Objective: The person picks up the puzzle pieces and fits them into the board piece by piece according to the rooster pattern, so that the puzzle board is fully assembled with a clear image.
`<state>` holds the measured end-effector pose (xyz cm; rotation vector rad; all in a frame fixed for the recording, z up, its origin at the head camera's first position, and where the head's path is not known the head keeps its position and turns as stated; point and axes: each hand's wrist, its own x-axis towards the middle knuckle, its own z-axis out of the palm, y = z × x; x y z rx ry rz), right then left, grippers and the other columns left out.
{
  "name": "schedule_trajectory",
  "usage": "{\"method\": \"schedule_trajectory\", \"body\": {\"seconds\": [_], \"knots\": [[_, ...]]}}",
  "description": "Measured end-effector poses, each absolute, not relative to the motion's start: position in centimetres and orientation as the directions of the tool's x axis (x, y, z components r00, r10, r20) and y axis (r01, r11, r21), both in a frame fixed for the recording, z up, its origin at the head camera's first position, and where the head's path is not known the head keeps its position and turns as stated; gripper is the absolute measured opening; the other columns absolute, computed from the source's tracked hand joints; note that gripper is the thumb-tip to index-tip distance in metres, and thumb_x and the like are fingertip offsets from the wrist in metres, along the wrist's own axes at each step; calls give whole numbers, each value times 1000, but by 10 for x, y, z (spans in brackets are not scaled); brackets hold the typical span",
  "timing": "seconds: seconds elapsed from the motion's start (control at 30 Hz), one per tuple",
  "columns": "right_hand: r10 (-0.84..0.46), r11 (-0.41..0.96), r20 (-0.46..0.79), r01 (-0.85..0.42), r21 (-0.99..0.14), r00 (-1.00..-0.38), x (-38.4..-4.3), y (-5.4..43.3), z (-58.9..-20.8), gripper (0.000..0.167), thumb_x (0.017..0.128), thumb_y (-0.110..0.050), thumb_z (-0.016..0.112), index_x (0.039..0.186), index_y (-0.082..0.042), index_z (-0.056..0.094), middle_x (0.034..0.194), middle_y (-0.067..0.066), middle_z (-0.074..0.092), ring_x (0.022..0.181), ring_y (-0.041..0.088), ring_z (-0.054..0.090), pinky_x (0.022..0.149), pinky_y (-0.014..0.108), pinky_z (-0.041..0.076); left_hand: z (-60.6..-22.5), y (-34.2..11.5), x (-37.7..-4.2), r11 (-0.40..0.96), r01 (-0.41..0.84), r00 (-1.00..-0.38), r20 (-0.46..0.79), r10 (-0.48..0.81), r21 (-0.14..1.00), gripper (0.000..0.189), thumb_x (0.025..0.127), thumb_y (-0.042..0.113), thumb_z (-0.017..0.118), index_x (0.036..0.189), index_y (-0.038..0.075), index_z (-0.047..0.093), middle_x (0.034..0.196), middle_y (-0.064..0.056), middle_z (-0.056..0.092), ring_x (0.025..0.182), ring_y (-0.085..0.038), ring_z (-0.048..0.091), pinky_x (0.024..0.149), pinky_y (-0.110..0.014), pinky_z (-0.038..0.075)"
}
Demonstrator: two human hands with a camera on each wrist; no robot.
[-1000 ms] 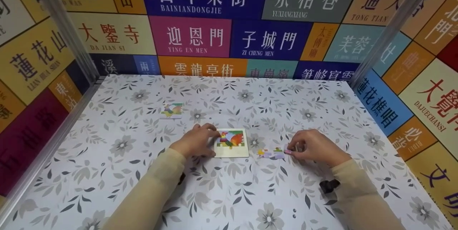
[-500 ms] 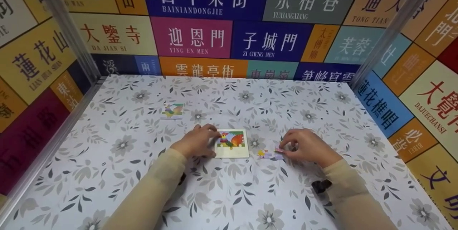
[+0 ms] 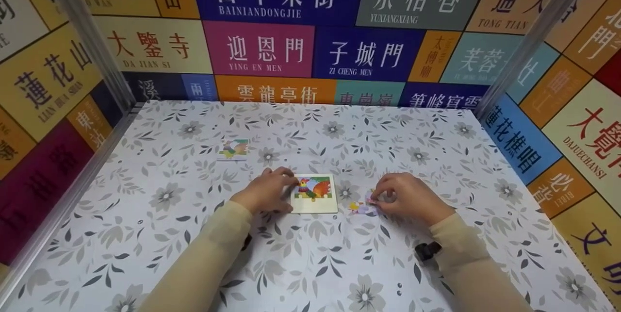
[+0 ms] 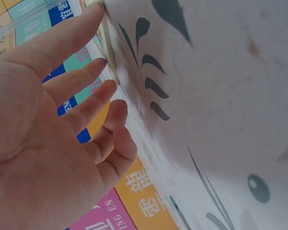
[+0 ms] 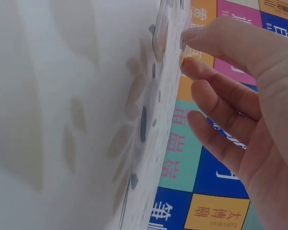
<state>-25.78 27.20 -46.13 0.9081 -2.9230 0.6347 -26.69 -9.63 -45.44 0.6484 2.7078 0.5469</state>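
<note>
A shallow puzzle tray (image 3: 314, 207) lies in the middle of the table. Its upper part bears a joined rooster picture (image 3: 313, 188); the lower part shows bare cream board. My left hand (image 3: 264, 193) rests at the tray's left side, thumb and fingertips touching its edge. In the left wrist view its fingers (image 4: 79, 74) are mostly straight. To the tray's right, my right hand (image 3: 410, 198) pinches a small pinkish jigsaw piece (image 3: 371, 196) between thumb and index finger. That piece is mostly hidden by the fingertips. Loose jigsaw pieces (image 3: 356, 207) lie just left of it.
A small rooster picture card (image 3: 233, 149) lies farther back on the left. Grey leaf-and-flower patterned cloth (image 3: 310, 258) covers the table. Walls with coloured Chinese place-name panels (image 3: 259, 50) and clear corner posts (image 3: 529, 35) stand around it.
My right hand has moved left with the jigsaw piece, up beside the loose pieces, and now covers part of them. The left hand and the tray have stayed in place.
</note>
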Motion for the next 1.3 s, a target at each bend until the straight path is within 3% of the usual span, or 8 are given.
{"method": "schedule_trajectory", "body": {"seconds": [0.33,0.5,0.73,0.9,1.3], "knots": [[-542,739,96,-528,-418,-835,-258,255,-458,8,86,-19,82,93,-24,83,97,-10,73,89,17,70,83,40,59,-455,-95,-268,833,356,-853,-217,475,424,65,85,27,86,145,19,61,158,-4,45,139,-33,43,112,-52,42],[-555,734,76,-530,-424,-829,-259,248,-457,7,87,-23,82,94,-24,83,98,-8,73,87,16,69,81,38,59,-457,-94,-267,837,348,-856,-221,467,422,65,85,27,86,144,19,62,158,-4,45,139,-33,43,113,-52,41],[-626,684,129,-621,-383,-769,-261,239,-456,9,87,-18,82,95,-20,83,98,-5,73,81,16,69,73,33,58,-457,-94,-268,826,367,-851,-205,484,428,63,86,27,86,144,19,62,158,-5,45,137,-35,43,111,-53,43],[-648,672,155,-655,-346,-746,-262,228,-456,6,88,-25,83,93,-22,83,95,-7,73,78,14,67,71,30,55,-455,-94,-268,819,388,-844,-194,500,423,63,86,26,85,144,19,62,158,-7,45,134,-37,44,108,-54,44],[-645,673,135,-643,-366,-752,-264,200,-455,7,89,-26,82,94,-21,83,97,-7,73,85,13,67,78,32,56,-456,-93,-268,851,328,-860,-242,449,411,69,85,28,86,148,23,58,160,-2,43,140,-32,42,113,-51,41]]}}
